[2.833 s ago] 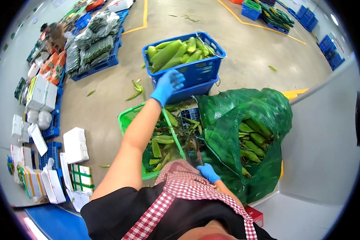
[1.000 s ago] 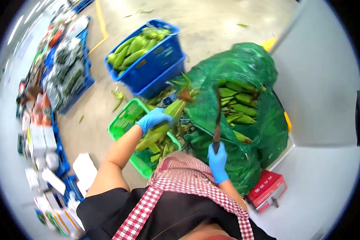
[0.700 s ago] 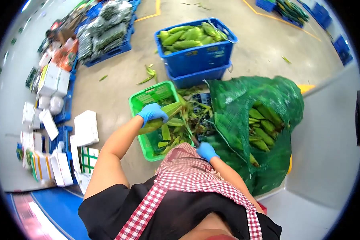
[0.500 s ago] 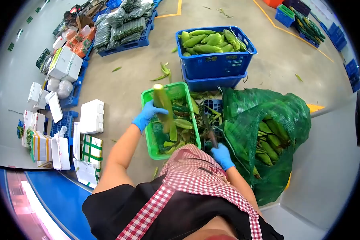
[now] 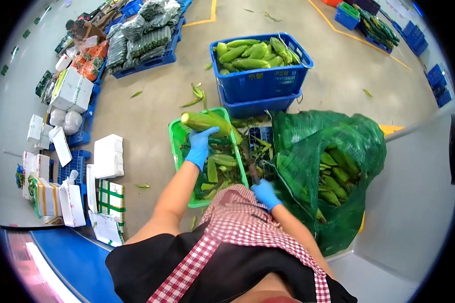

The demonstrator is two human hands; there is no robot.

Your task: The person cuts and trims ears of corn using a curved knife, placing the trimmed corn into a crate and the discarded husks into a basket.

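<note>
While the left hand (image 5: 199, 146) clamps a corn cob (image 5: 203, 121) over the green basket (image 5: 176, 144), seemingly because it catches the scraps (image 5: 212, 171), the right hand (image 5: 266, 194) grips a knife (image 5: 253, 169) pointing away from the apron (image 5: 232, 214), likely for safety.

Bright, even, whitish light fills the scene, laying a pale sheen on the floor (image 5: 151, 118) and small highlights on the plastic-wrapped bundles (image 5: 149, 43). Shadows are soft, deepest inside the green crate (image 5: 175, 139). At the lower left, a pinkish-white strip (image 5: 50, 272) glares almost to plain white. The wide lens gives a rounded view with black corners, bending the left wall (image 5: 15, 126) and squeezing distant things near the rim, where detail softens. The middle is fairly crisp, but the dark blade (image 5: 250, 161) looks smeared, perhaps by motion.
</note>
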